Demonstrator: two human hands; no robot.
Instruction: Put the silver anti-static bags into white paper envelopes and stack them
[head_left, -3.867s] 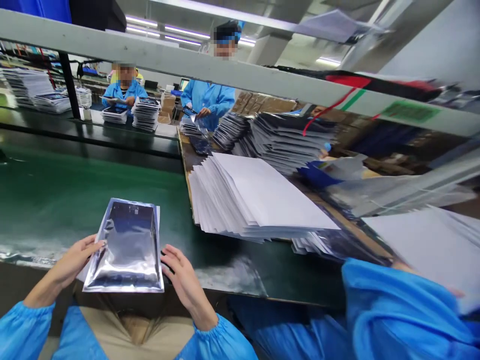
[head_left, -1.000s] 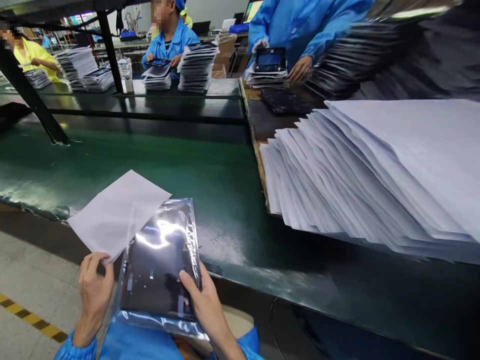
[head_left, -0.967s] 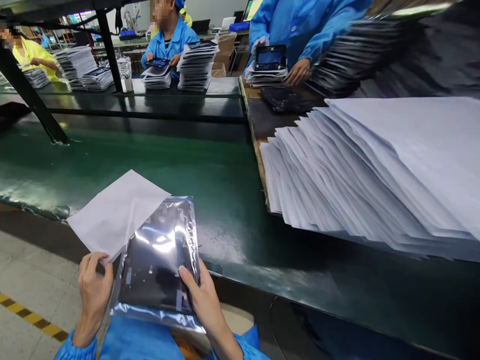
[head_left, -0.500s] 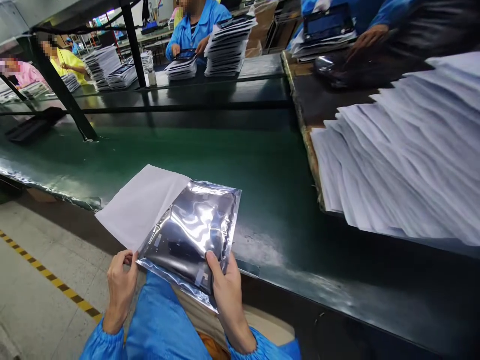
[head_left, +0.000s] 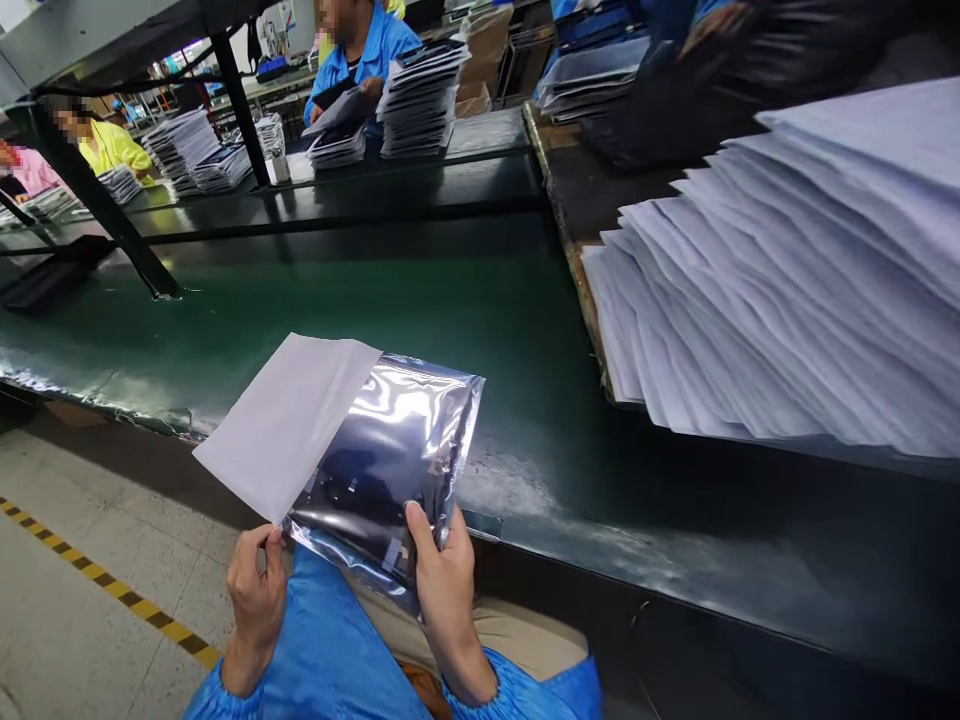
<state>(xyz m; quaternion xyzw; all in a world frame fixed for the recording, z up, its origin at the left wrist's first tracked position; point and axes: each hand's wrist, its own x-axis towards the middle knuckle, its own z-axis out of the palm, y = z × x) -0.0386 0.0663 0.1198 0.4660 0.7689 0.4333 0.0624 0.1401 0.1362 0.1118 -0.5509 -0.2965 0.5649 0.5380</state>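
A shiny silver antistatic bag point(head_left: 390, 440) with a dark flat panel inside lies tilted over the bench's front edge. Its left part is covered by a white sleeve point(head_left: 289, 415); whether the bag is inside or under this I cannot tell. My left hand point(head_left: 256, 595) pinches the sleeve's lower corner, beside the bag's near-left corner. At the bag's lower right, my right hand point(head_left: 444, 580) grips it, thumb on top and fingers hidden beneath.
On the right, a raised board point(head_left: 570, 230) carries a fanned stack of white sleeves point(head_left: 780, 290). A dark post point(head_left: 120, 210) stands on the green bench point(head_left: 360, 290). Across it, a person in blue point(head_left: 367, 50) handles items beside a tall stack point(head_left: 421, 100).
The white sleeve now covers slightly more of the bag's near-left part. My left hand has shifted a little right and down. My right hand keeps its grip. The view has turned slightly right.
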